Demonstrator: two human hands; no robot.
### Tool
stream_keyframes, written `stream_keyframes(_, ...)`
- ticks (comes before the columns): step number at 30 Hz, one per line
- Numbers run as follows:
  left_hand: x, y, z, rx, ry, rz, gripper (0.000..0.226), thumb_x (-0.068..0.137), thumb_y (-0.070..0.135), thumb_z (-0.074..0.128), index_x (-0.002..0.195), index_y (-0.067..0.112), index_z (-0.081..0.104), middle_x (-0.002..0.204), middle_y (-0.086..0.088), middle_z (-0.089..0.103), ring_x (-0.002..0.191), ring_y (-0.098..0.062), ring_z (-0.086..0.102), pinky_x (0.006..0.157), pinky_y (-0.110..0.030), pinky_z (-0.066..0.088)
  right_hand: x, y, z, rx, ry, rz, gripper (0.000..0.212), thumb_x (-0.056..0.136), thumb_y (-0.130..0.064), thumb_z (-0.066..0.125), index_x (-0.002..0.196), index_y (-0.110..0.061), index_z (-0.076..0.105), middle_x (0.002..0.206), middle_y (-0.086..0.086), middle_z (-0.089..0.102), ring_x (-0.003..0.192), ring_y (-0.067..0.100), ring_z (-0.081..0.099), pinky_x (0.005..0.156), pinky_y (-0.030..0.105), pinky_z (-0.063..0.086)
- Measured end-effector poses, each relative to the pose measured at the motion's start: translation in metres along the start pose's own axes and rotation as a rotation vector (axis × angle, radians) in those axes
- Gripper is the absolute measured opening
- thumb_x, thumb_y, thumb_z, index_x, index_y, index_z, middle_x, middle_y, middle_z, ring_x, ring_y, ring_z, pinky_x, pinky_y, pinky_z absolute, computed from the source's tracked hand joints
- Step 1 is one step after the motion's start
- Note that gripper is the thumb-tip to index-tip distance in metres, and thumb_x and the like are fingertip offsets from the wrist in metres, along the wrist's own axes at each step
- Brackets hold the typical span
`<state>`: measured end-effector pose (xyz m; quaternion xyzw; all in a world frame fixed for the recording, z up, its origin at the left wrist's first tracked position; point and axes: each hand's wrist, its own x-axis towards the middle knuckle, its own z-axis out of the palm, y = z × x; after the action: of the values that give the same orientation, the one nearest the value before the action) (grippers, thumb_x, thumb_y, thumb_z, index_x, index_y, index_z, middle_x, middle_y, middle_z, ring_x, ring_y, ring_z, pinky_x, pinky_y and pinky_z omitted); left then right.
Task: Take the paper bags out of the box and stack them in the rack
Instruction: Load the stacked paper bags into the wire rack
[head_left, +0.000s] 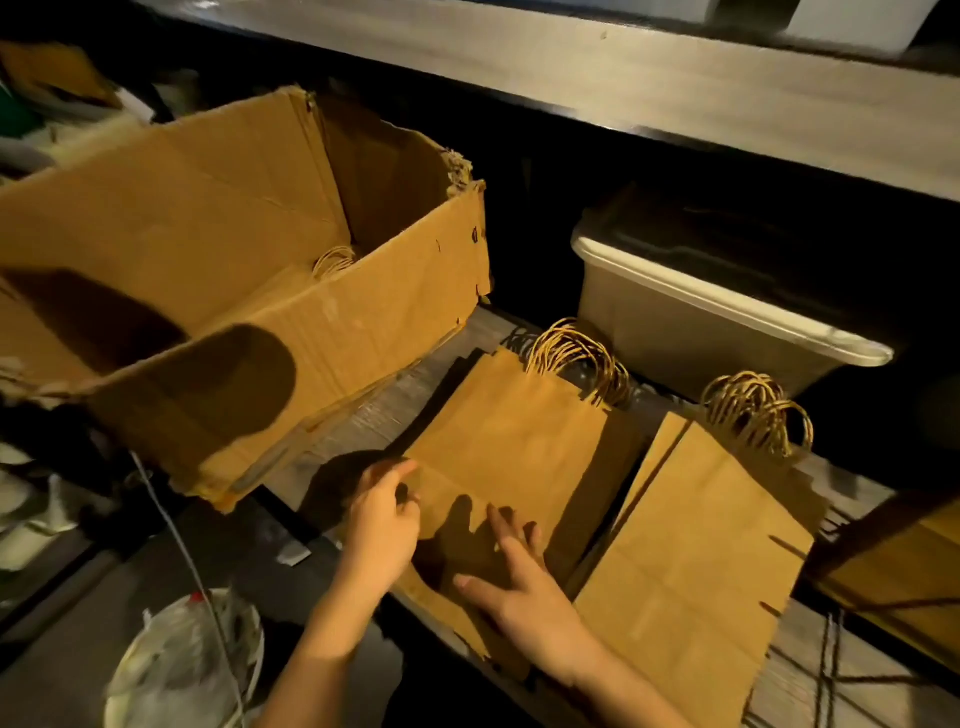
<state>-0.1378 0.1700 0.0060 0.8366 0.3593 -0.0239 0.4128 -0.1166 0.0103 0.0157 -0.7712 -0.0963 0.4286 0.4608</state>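
As two hands (384, 519) (519, 582) touch, two bag stacks (509, 447) (696, 561)

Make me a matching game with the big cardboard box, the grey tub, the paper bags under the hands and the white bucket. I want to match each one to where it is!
Things
1. torn brown cardboard box
2. grey plastic tub with a lid
3. left stack of flat brown paper bags
4. round white bucket

Places
A. under the left hand and right hand
B. at the back of the wooden shelf, farthest from the person
C. down below the shelf, bottom left
D. on the left, open on top

Pairs: 1-D, 2-B, 3-A, 4-C
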Motion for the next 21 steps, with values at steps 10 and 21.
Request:
stream_keyframes(10, -0.018, 0.019, -0.006, -0.015, 0.301, 0.222, 0.021, 0.090, 0.013, 0.058, 0.109, 0.022, 0.056, 0.122, 0.002, 0.044, 0.098, -0.011, 0.053, 0.071, -0.019, 0.044, -0.001, -0.003, -0.011, 0.166, -0.029, 0.026, 0.074, 0.093, -0.036, 0.056, 0.150, -0.037, 0.009, 0.159, -0.005, -0.010, 0.143, 0.012, -0.022, 0.116, 0.038, -0.006)
stream_keyframes(21, -0.038, 0.037, -0.011, 0.202, 0.413, 0.412, 0.035, 0.095, 0.035, 0.047, 0.126, 0.023, 0.058, 0.091, -0.002, 0.073, 0.081, -0.019, 0.069, 0.064, -0.031, 0.053, -0.009, 0.002, -0.014, 0.220, -0.052, -0.063, 0.071, 0.092, -0.040, 0.053, 0.147, -0.041, 0.010, 0.159, -0.013, -0.003, 0.146, 0.009, -0.007, 0.120, 0.039, 0.001)
